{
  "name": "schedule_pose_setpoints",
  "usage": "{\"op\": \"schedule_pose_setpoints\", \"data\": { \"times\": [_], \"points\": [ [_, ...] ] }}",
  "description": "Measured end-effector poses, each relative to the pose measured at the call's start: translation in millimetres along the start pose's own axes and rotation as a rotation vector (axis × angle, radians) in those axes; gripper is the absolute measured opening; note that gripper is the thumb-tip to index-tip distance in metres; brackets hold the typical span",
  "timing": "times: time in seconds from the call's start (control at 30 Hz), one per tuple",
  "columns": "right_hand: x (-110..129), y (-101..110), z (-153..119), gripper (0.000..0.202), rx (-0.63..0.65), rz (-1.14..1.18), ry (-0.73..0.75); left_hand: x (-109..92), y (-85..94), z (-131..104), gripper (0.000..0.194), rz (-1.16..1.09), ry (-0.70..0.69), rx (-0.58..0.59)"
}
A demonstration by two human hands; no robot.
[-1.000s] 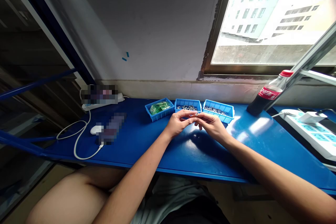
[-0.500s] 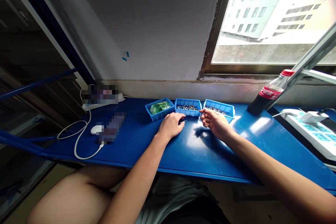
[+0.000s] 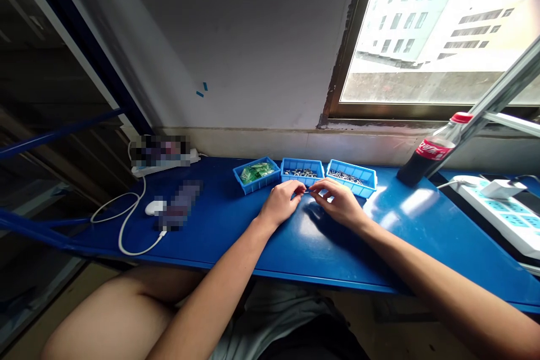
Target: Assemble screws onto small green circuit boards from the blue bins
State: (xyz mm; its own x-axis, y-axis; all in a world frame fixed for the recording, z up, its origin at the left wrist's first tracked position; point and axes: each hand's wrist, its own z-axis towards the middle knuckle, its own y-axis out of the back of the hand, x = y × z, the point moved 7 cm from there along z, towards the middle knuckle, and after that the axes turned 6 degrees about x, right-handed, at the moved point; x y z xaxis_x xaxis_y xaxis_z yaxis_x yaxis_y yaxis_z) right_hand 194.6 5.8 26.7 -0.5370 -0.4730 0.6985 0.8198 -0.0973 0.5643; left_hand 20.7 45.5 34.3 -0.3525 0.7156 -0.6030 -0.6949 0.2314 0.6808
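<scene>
My left hand (image 3: 283, 201) pinches a thin metal screw (image 3: 307, 191), mostly hidden by the fingers. Facing it, my right hand (image 3: 336, 199) is closed in a pinch at the screw's other end; whether its fingertips also hold a tiny part cannot be seen. Just behind the hands stand three blue bins. The left bin (image 3: 257, 186) contains green plastic-looking pieces (image 3: 258, 171). Small metal parts (image 3: 300, 172) lie in the middle bin (image 3: 302, 181). Long thin screws (image 3: 343, 178) fill the right bin (image 3: 369, 181).
On the blue table (image 3: 236, 225), a cola bottle (image 3: 434, 149) leans at the right near a white power strip (image 3: 506, 208). To the left lie a blurred-out device (image 3: 181, 205), a white earbud-like case (image 3: 155, 207) and a looping white cable (image 3: 123, 236).
My right hand has come away from the right bin, moving left and toward me to meet my left hand. The left hand has shifted slightly right.
</scene>
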Motion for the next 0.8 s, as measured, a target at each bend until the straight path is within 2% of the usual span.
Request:
{"op": "schedule_pose_setpoints", "data": {
  "times": [0.2, 0.47, 0.63, 0.7, 0.8],
  "points": [
    [-6.4, -4.0, 0.9, 0.012, 0.049, -0.107, 0.033, -7.3, -6.0, 0.3, 0.019, -0.079, -0.036, -0.04],
    [0.6, -2.8, -0.7, 0.006, 0.032, -0.14, 0.039, -4.8, -2.8, 0.6, 0.024, -0.296, 0.09, -0.094],
    [0.3, -3.1, -0.6, 0.02, 0.029, 0.008, -0.053, -3.0, -2.1, 1.0, 0.033, -0.433, 0.14, -0.133],
    [-0.2, -1.3, -0.7, 0.026, 0.008, 0.063, -0.096, -2.1, -3.8, 0.3, 0.03, -0.435, 0.18, -0.099],
    [1.7, 2.2, -1.1, 0.021, -0.03, 0.08, -0.107, -1.6, -10.5, -0.5, 0.03, -0.455, 0.226, 0.005]
  ]
}}
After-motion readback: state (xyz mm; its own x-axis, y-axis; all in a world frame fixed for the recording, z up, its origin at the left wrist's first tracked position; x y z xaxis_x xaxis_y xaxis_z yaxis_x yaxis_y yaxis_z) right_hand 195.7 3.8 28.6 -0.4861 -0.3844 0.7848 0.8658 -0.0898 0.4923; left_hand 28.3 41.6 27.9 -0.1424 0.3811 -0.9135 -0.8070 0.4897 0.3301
